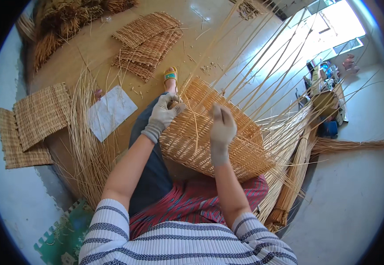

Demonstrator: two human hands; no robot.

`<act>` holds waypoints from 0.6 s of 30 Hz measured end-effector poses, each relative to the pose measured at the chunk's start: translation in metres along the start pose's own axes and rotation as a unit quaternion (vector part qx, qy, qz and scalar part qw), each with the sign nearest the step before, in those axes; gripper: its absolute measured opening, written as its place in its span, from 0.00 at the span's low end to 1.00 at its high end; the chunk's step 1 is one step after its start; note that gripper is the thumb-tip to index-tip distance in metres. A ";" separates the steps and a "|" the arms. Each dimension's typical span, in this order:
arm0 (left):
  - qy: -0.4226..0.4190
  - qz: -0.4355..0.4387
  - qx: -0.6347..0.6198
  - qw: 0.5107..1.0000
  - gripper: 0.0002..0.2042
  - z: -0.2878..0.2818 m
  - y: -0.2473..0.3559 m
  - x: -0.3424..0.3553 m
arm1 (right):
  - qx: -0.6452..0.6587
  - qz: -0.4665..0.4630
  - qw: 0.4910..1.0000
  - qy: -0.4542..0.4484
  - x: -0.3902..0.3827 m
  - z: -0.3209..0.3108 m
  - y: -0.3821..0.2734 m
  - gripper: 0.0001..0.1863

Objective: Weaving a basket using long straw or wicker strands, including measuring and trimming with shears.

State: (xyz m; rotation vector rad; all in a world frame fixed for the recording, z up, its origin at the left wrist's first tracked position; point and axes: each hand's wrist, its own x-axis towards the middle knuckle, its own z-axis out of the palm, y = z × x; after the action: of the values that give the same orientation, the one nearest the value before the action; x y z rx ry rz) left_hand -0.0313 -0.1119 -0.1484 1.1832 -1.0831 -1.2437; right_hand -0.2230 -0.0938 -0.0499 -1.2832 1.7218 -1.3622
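Observation:
A half-woven wicker basket [240, 150] rests on my lap, its long upright stakes [262, 66] fanning up and to the right. My left hand [163, 114], in a grey glove, grips the basket's woven rim at its upper left edge. Also gloved, my right hand [221, 126] lies on the woven side and pinches a thin cane strand [195, 128] that runs down across the weave. My leg in dark trousers [150, 176] stretches out under the basket to a sandalled foot [170, 76].
Flat woven mats lie at the left [39, 115] and top centre [150, 42]. A loose sheaf of cane [88, 150] and a white sheet [110, 110] lie left of my leg. Tied cane bundles [293, 176] lie at the right, and cluttered furniture [326, 92] beyond.

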 end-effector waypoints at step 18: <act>0.116 0.085 0.426 0.893 0.50 0.047 0.000 -0.098 | -0.290 0.153 0.913 -0.243 -0.148 -0.310 0.022 0.27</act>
State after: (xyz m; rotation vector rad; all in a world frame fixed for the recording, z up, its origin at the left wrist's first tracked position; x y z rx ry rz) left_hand -0.0828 -0.0163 -0.1399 1.7774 -1.5686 -0.4380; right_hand -0.4474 0.1606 0.0063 -1.4184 1.9067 -0.3016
